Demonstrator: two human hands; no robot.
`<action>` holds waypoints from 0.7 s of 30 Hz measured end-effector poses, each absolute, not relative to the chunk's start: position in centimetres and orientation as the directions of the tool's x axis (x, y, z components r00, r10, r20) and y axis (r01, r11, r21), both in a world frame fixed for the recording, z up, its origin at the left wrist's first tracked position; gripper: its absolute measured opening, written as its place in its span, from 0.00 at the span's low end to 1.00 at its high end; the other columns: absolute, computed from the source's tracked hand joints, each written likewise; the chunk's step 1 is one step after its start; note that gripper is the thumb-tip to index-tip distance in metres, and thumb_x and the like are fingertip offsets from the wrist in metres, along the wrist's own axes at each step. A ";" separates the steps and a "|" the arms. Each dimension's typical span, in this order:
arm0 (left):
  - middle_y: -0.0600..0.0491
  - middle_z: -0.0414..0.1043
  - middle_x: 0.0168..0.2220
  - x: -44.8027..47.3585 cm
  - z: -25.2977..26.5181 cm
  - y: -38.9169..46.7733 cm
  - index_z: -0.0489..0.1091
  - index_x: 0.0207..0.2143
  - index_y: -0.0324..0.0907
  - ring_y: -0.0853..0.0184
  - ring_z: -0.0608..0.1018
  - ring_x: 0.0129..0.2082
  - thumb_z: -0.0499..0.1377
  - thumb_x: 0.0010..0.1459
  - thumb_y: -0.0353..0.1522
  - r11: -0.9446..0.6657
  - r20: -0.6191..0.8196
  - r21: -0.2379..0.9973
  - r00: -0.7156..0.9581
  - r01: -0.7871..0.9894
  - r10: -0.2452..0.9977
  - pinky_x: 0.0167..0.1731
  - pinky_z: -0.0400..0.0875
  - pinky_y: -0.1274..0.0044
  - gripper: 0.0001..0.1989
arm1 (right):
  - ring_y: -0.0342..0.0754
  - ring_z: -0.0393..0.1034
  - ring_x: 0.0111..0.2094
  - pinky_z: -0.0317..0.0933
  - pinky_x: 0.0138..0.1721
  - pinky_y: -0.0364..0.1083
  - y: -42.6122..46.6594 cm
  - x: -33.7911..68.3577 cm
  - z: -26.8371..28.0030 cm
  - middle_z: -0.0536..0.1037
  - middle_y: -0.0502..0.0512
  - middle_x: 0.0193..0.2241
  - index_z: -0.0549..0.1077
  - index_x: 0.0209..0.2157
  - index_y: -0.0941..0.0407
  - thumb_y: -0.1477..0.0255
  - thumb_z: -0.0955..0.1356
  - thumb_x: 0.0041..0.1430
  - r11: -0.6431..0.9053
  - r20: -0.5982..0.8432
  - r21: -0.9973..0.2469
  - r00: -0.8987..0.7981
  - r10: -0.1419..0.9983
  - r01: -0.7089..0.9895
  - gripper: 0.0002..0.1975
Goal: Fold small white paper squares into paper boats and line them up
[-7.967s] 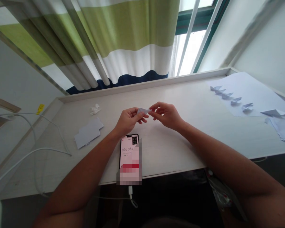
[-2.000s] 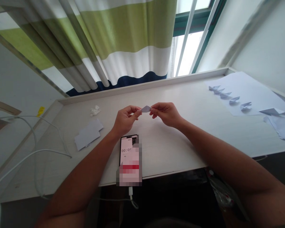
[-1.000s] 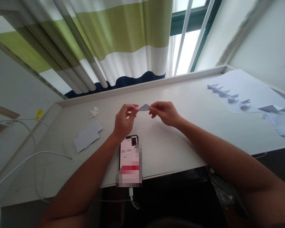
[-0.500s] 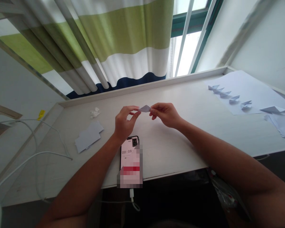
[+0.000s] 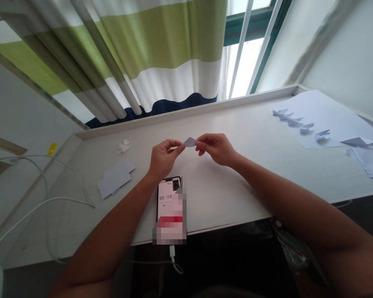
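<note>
Between my two hands a small folded piece of white paper (image 5: 190,142) is held above the desk, diamond-like in outline with a point upward. My left hand (image 5: 164,156) pinches its left corner between thumb and fingers. The right corner is gripped by the fingertips of my right hand (image 5: 216,148). Just below my left hand lies a phone (image 5: 170,209) with a timer on its screen, partly blurred out. Several small folded paper boats (image 5: 295,122) stand in a slanting row at the far right.
A large white sheet (image 5: 323,111) lies under the paper boats, with a stack of paper (image 5: 368,163) nearer the right edge. On the left are loose paper pieces (image 5: 116,178), a crumpled scrap (image 5: 123,146) and a white cable (image 5: 65,199). Another cable (image 5: 173,253) plugs into the phone.
My left fingers have closed up a little at the paper's left corner. My right hand and the paper have barely moved; the view has shifted slightly.
</note>
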State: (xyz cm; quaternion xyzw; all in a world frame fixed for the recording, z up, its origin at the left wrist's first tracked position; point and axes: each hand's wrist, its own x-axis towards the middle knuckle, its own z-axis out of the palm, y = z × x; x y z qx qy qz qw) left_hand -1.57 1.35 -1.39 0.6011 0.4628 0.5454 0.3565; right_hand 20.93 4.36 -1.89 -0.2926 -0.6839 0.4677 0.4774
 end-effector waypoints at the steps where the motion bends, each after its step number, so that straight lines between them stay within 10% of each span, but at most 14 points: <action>1: 0.48 0.84 0.37 -1.7 -1.4 1.4 0.82 0.37 0.40 0.63 0.84 0.38 0.76 0.54 0.43 -0.323 0.331 0.927 -0.013 0.188 0.943 0.45 0.81 0.69 0.17 | 0.45 0.77 0.27 0.75 0.33 0.47 4.3 20.9 -1.9 0.84 0.54 0.29 0.83 0.38 0.58 0.52 0.77 0.62 0.386 0.373 -0.921 -0.375 0.848 -0.042 0.21; 12: 0.47 0.84 0.42 -1.7 -1.7 1.6 0.77 0.34 0.41 0.65 0.83 0.39 0.72 0.60 0.36 -0.442 0.456 0.874 -0.026 0.200 0.890 0.42 0.80 0.72 0.09 | 0.44 0.77 0.27 0.73 0.32 0.46 4.0 20.7 -1.5 0.84 0.56 0.29 0.83 0.37 0.59 0.48 0.78 0.59 0.277 0.267 -0.960 -0.385 0.884 -0.030 0.26; 21: 0.51 0.82 0.37 -1.3 -1.4 1.5 0.77 0.41 0.41 0.65 0.84 0.37 0.74 0.56 0.38 -0.286 0.289 0.956 -0.037 0.072 0.957 0.40 0.82 0.72 0.15 | 0.44 0.77 0.27 0.73 0.31 0.45 4.1 20.6 -1.8 0.84 0.55 0.29 0.83 0.37 0.59 0.47 0.79 0.56 0.229 0.244 -0.970 -0.393 0.886 -0.087 0.28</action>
